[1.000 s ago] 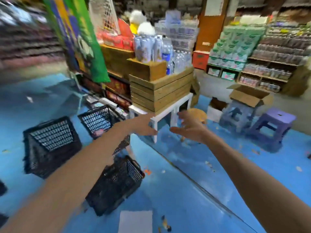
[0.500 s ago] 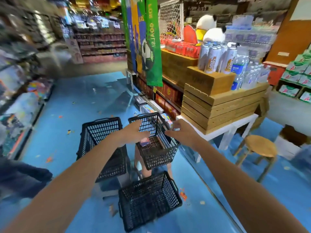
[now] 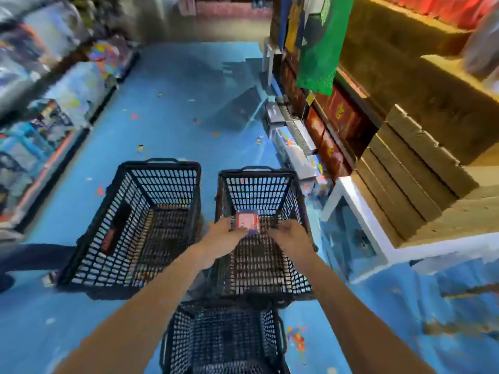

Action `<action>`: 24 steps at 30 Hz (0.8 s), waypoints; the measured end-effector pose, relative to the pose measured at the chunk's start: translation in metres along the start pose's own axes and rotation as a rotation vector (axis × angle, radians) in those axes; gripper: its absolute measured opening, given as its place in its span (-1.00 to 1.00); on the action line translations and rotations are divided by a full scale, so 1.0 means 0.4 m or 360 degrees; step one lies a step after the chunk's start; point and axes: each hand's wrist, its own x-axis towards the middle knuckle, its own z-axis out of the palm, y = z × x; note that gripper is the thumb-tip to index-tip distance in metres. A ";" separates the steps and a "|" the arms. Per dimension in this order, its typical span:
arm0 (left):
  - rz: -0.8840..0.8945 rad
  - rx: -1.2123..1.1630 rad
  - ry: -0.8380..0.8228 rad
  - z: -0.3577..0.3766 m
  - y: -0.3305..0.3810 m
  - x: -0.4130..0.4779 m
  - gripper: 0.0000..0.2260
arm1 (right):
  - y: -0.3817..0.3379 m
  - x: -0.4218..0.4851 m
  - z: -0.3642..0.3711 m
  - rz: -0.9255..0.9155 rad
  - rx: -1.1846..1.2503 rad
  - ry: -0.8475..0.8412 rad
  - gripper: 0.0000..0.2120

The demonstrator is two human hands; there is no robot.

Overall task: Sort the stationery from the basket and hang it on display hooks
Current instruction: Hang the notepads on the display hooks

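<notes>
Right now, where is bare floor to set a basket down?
Free: the blue floor beyond the left basket and right basket, bordered by the left shelves and the floor boxes; the near-left floor beside the near basket. Crowded: the right basket, left hand and right hand flanking the red pack.

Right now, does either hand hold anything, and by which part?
The left hand is at the lower left edge of the red packet in the basket; blur hides whether there is a grip. The right hand is apart from it, seemingly empty.
</notes>
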 end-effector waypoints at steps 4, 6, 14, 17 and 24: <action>-0.0278 -0.0254 0.0247 0.076 -0.019 0.263 -0.67 | 0.110 0.283 0.030 0.0230 -0.0031 -0.0095 -0.71; -0.0409 -0.0335 0.0341 0.117 -0.071 0.395 -0.60 | 0.177 0.415 0.063 0.0287 -0.0041 -0.0113 -0.77; -0.0618 -0.0309 0.0643 0.256 -0.274 0.752 -0.89 | 0.422 0.737 0.216 0.0329 -0.0284 -0.0244 -0.63; -0.0594 -0.0162 0.0632 0.269 -0.321 0.830 -0.67 | 0.465 0.796 0.257 0.0339 -0.0297 -0.0164 -0.67; -0.0524 0.0196 0.0718 0.275 -0.360 0.920 -0.70 | 0.472 0.874 0.329 0.0280 -0.0372 0.0148 -0.63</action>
